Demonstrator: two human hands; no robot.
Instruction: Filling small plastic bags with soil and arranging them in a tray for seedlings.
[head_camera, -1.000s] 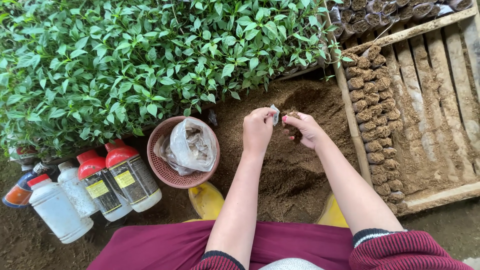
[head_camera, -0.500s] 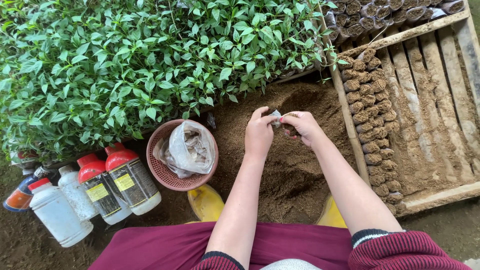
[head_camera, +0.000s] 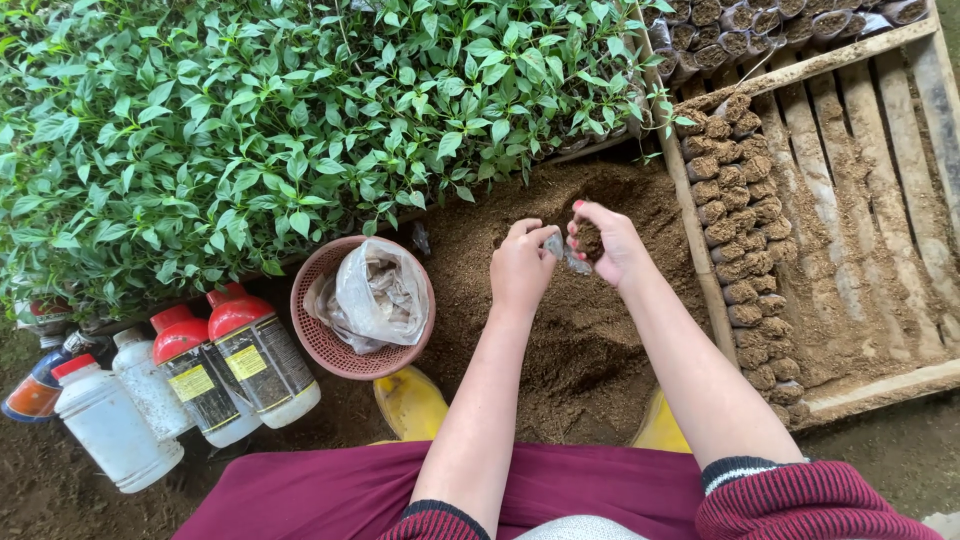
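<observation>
My left hand (head_camera: 522, 265) and my right hand (head_camera: 606, 240) meet above a heap of brown soil (head_camera: 560, 330). Between them they hold a small clear plastic pouch (head_camera: 563, 252). The left hand pinches its edge. The right hand is cupped with dark soil in its palm, right at the pouch. Both forearms are bare and reach out over a maroon lap (head_camera: 350, 490).
A dense bed of green seedlings (head_camera: 300, 120) fills the top left. A pink basket (head_camera: 320, 345) with plastic pouches sits left of the soil. White bottles with red caps (head_camera: 200, 380) stand at lower left. A wooden tray (head_camera: 850, 190) with rows of filled soil pouches (head_camera: 740, 230) lies right. Yellow boots (head_camera: 410, 400) flank the heap.
Both hands have stayed together over the soil heap, working at the small pouch. The view has shifted slightly.
</observation>
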